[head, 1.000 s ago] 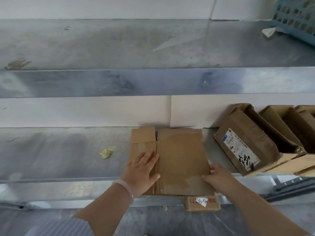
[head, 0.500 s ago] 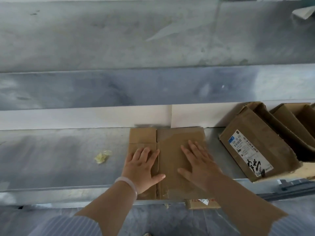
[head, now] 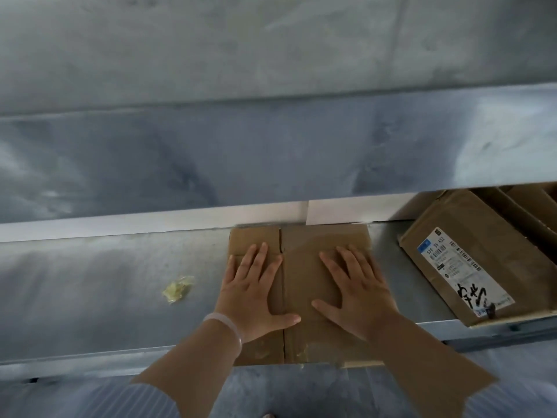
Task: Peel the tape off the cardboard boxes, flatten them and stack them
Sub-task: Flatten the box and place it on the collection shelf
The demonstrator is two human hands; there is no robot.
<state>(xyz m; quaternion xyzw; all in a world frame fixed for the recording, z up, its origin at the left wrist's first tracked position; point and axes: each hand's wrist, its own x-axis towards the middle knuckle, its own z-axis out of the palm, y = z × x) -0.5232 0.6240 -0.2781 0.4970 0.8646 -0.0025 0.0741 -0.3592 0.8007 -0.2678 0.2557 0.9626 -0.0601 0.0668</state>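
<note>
Far left on the metal shelf (head: 90, 297) lies a crumpled yellowish wad of tape (head: 178, 288), well apart from the action. Next comes the left hand (head: 253, 297), a pale bracelet (head: 224, 324) on its wrist, palm down and fingers spread straight, pressing on the narrow left panel of the flattened box (head: 304, 276). That box lies flat on the shelf, its far edge against the back wall and its near edge just over the shelf's front lip. The right hand (head: 358, 294) does the same on the wider panel, fingers straight and splayed; neither hand grips anything.

This looks like light, thin corrugated card: stiff across a panel, springy at the creases, so it probably wants firm pressure along the folds to lie down. A glossy patch suggests tape residue, likely slick or tacky. To lift it, the overhanging near edge seems the easiest place to pinch.

Right again, a labelled box (head: 470, 260) leans tilted, not yet flattened, with more open boxes behind it.
</note>
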